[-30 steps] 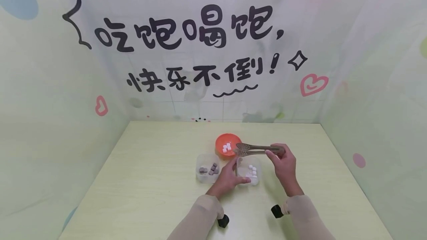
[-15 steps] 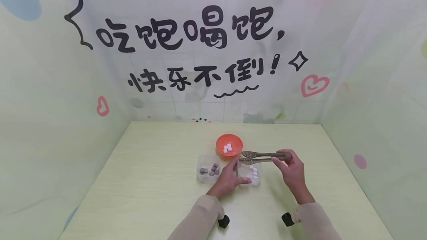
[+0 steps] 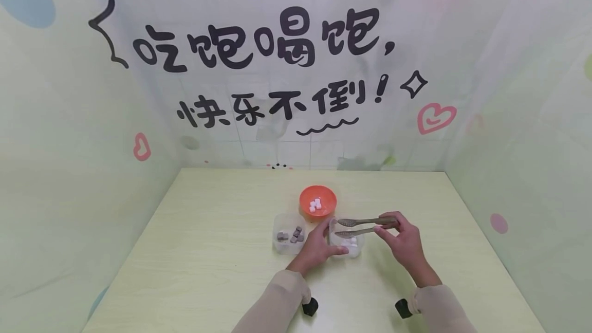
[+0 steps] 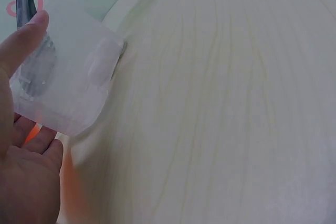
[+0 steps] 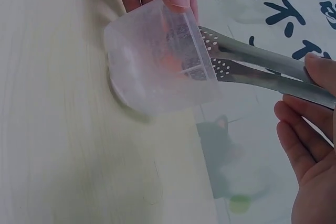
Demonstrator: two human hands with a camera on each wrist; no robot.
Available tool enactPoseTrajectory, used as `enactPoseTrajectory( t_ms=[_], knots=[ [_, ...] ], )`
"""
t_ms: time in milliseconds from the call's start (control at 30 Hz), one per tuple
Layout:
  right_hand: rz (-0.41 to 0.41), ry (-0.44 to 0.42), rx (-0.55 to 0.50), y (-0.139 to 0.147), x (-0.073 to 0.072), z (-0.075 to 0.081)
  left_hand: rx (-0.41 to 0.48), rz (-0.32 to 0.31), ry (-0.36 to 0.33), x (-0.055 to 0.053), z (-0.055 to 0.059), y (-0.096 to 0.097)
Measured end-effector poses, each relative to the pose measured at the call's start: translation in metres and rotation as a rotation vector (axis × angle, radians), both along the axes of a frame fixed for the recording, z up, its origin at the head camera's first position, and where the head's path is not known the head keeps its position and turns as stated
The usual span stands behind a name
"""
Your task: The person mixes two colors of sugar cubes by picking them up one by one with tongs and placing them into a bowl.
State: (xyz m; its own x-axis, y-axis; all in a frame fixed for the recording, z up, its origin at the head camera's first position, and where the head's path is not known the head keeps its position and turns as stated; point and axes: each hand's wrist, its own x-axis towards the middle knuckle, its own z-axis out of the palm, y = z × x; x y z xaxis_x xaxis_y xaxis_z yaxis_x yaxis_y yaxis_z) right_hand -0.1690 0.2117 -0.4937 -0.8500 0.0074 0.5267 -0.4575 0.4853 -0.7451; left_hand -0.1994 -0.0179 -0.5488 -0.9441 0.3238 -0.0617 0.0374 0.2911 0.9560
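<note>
My left hand [image 3: 315, 248] grips a translucent plastic container [image 5: 136, 66] by its left side, thumb on one side and fingers on the other. White cubes [image 3: 353, 241] lie inside it, partly hidden by the tongs. Metal tongs [image 3: 367, 221] with perforated tips are held in my right hand [image 3: 406, 240]. Their two arms stand apart, and the right wrist view shows the tips within the container, seen through its wall. Nothing shows between the tips. Behind the container stands an orange bowl [image 3: 329, 195] with several white cubes [image 3: 315, 205] in it.
A second translucent container [image 3: 289, 220] with several grey-brown cubes [image 3: 297, 235] stands left of my left hand. All of it rests on a pale wood-grain table [image 3: 208, 251]. A printed curtain [image 3: 259, 153] closes off the back and both sides.
My right hand has drawn the tongs from beside the orange bowl to the right and nearer, then down into the container. Their arms have spread wider. The left hand keeps its place.
</note>
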Motion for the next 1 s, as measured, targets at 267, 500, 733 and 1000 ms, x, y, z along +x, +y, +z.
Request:
enactPoseTrajectory(
  t_ms=[267, 500, 733, 1000],
  knots=[
    [0.000, -0.021, 0.101, 0.0000, -0.0026, -0.0072, -0.021, 0.002, -0.017, 0.0007, 0.0004, 0.0005],
    [-0.012, -0.107, 0.182, -0.0041, -0.0002, -0.0041, -0.024, 0.004, -0.009, 0.0004, 0.0005, 0.0001],
    [-0.020, -0.136, 0.213, -0.0079, 0.0015, -0.0008, -0.025, 0.006, 0.005, 0.0000, 0.0002, 0.0006],
    [0.000, -0.106, 0.200, -0.0074, 0.0036, -0.0002, -0.030, 0.007, 0.007, 0.0005, 0.0010, 0.0006]
  ],
)
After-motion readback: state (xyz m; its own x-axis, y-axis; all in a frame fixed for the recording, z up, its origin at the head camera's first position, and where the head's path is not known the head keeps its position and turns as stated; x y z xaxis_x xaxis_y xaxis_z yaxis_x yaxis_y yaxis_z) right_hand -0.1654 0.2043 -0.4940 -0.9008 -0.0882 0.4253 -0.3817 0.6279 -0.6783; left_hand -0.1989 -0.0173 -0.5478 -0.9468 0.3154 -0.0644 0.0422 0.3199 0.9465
